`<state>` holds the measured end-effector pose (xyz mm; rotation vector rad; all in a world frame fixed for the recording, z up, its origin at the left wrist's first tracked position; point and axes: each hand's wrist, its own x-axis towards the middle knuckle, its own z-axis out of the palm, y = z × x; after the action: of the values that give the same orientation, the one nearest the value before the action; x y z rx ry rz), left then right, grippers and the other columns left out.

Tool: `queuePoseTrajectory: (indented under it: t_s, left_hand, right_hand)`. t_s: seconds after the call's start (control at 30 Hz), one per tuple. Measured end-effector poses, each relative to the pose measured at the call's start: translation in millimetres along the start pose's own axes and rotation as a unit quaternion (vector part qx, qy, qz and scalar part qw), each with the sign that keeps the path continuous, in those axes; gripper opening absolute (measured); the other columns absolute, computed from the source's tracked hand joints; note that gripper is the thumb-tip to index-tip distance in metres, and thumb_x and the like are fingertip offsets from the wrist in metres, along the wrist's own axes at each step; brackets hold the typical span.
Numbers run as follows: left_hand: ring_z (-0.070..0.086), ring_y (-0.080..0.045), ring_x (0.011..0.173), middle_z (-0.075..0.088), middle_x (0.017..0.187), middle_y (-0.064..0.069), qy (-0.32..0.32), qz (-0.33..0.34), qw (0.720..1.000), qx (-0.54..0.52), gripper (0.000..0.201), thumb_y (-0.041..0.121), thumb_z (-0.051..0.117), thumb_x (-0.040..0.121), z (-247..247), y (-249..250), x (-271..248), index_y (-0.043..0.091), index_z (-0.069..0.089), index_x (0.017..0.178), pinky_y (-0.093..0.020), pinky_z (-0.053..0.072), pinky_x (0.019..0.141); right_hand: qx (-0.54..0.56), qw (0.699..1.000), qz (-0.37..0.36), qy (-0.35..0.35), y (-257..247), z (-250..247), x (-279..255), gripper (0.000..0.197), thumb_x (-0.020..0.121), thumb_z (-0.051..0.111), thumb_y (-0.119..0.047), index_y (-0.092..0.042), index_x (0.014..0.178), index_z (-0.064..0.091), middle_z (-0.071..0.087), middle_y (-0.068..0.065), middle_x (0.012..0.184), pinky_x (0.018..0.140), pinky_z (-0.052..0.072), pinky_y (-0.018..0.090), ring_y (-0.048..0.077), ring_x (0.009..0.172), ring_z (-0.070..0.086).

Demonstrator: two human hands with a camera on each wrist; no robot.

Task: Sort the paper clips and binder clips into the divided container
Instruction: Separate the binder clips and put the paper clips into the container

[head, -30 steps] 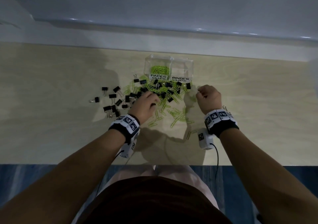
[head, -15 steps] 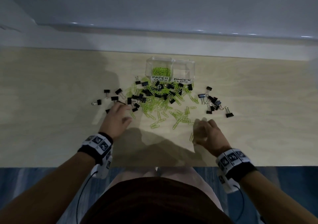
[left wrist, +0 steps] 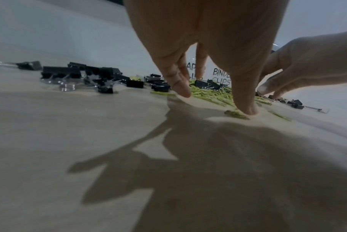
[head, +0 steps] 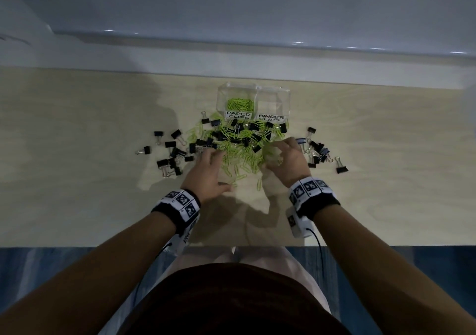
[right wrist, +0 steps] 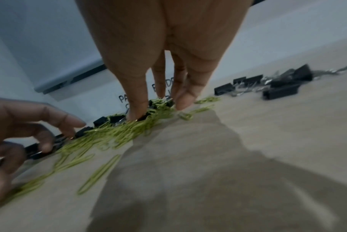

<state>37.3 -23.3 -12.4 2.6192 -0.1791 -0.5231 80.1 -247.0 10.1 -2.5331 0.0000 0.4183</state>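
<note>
A clear divided container (head: 273,99) stands at the back, labelled PAPER CLIPS on the left and BINDER CLIPS on the right. Green paper clips (head: 240,104) lie in its left compartment; the right one looks empty. In front of it lies a mixed pile of green paper clips (head: 242,154) and black binder clips (head: 253,136). My left hand (head: 210,166) touches the pile's left edge with spread fingers, its thumb (left wrist: 246,108) on a paper clip. My right hand (head: 287,157) has its fingers (right wrist: 183,100) pointing down into the pile's right side. Neither hand holds anything.
Loose black binder clips lie in a group left of the pile (head: 175,154) and another group to its right (head: 318,150). The wooden table (head: 77,180) ends at a front edge near my body. A pale wall ledge (head: 231,59) runs behind the container.
Both hands have moved from near the table's front edge forward to the pile, coming in on the green paper clips from either side.
</note>
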Motion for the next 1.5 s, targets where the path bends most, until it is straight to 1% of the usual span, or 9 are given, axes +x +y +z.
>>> queuePoseTrajectory:
  t_s: [0.2, 0.53, 0.77, 0.87, 1.0, 1.13, 1.27, 1.37, 1.5]
  left_hand:
    - [0.04, -0.025, 0.121, 0.037, 0.132, -0.01, 0.033, -0.011, 0.999, -0.004, 0.075, 0.043, 0.071, 0.075, 6, 12, 15, 0.009, 0.039, 0.134, -0.037, 0.042, 0.102]
    - [0.05, -0.029, 0.108, 0.055, 0.112, -0.009, -0.014, 0.07, 0.996, 0.054, 0.027, 0.023, 0.052, 0.091, -6, 27, 39, 0.006, 0.06, 0.11, -0.044, 0.047, 0.089]
    - [0.06, -0.012, 0.078, 0.068, 0.091, -0.002, 0.007, 0.066, 0.995, -0.072, 0.013, 0.02, 0.06, 0.089, -28, 22, 36, 0.012, 0.068, 0.094, -0.032, 0.054, 0.079]
    - [0.062, -0.007, 0.075, 0.068, 0.088, 0.003, 0.033, 0.015, 0.984, -0.177, 0.013, 0.021, 0.064, 0.086, -50, 27, 45, 0.013, 0.067, 0.096, -0.021, 0.052, 0.075]
    - [0.063, -0.008, 0.08, 0.068, 0.091, 0.004, 0.115, -0.019, 0.965, -0.235, 0.015, 0.02, 0.065, 0.085, -79, 34, 76, 0.012, 0.067, 0.098, -0.013, 0.045, 0.073]
    - [0.065, -0.015, 0.079, 0.071, 0.089, -0.003, 0.174, -0.045, 0.961, -0.21, 0.013, 0.018, 0.067, 0.084, -99, 41, 114, 0.01, 0.069, 0.094, -0.026, 0.053, 0.077]
    - [0.064, -0.022, 0.086, 0.069, 0.093, -0.01, 0.134, -0.039, 0.982, -0.128, 0.011, 0.014, 0.065, 0.084, -104, 46, 130, 0.009, 0.069, 0.093, -0.039, 0.053, 0.086]
    - [0.061, -0.024, 0.099, 0.064, 0.115, -0.011, 0.132, -0.01, 0.986, -0.097, 0.027, 0.015, 0.062, 0.087, -97, 46, 112, 0.01, 0.063, 0.114, -0.041, 0.049, 0.095]
    - [0.057, -0.018, 0.105, 0.055, 0.125, -0.004, 0.038, 0.054, 0.997, -0.04, 0.033, 0.024, 0.061, 0.087, -64, 29, 62, 0.017, 0.058, 0.119, -0.037, 0.046, 0.1]
  right_hand:
    - [-0.067, 0.994, 0.062, -0.062, 5, 7, -4, 0.086, 0.059, 0.081, -0.046, -0.025, 0.131, 0.041, 0.033, 0.004, 0.132, 0.105, 0.036, 0.043, 0.023, 0.123, 0.032]
    - [-0.053, 0.992, -0.111, -0.03, -18, 28, 2, 0.02, 0.078, 0.059, -0.004, -0.005, 0.096, 0.07, 0.061, 0.014, 0.097, 0.073, 0.051, 0.038, 0.034, 0.086, 0.059]
    - [0.062, 0.998, -0.016, 0.001, 0, 5, 7, 0.01, 0.076, 0.07, -0.003, -0.009, 0.084, 0.073, 0.07, 0.007, 0.082, 0.071, 0.053, 0.026, 0.014, 0.069, 0.062]
    - [0.166, 0.985, 0.041, -0.012, -12, -15, 17, 0.01, 0.078, 0.072, -0.01, -0.017, 0.085, 0.073, 0.069, -0.007, 0.078, 0.064, 0.048, 0.009, 0.0, 0.069, 0.062]
    - [0.241, 0.97, 0.023, 0.024, -42, -40, 54, 0.006, 0.078, 0.073, -0.013, -0.018, 0.08, 0.072, 0.072, -0.007, 0.077, 0.068, 0.056, 0.019, 0.004, 0.071, 0.068]
    - [0.22, 0.972, -0.015, 0.079, -74, -48, 98, 0.008, 0.075, 0.076, -0.015, -0.021, 0.078, 0.072, 0.072, -0.005, 0.08, 0.071, 0.058, 0.024, 0.006, 0.075, 0.068]
    - [0.159, 0.986, -0.016, 0.045, -83, -45, 115, 0.023, 0.073, 0.075, -0.007, -0.022, 0.09, 0.072, 0.073, -0.003, 0.091, 0.081, 0.056, 0.025, 0.005, 0.082, 0.067]
    - [0.11, 0.992, -0.055, 0.02, -74, -49, 97, 0.034, 0.078, 0.067, 0.002, -0.012, 0.11, 0.066, 0.069, 0.003, 0.11, 0.091, 0.05, 0.023, 0.012, 0.099, 0.064]
    - [0.024, 0.997, -0.068, -0.037, -36, -43, 46, 0.018, 0.084, 0.062, -0.004, -0.013, 0.099, 0.066, 0.067, 0.002, 0.095, 0.079, 0.056, 0.027, 0.013, 0.083, 0.063]
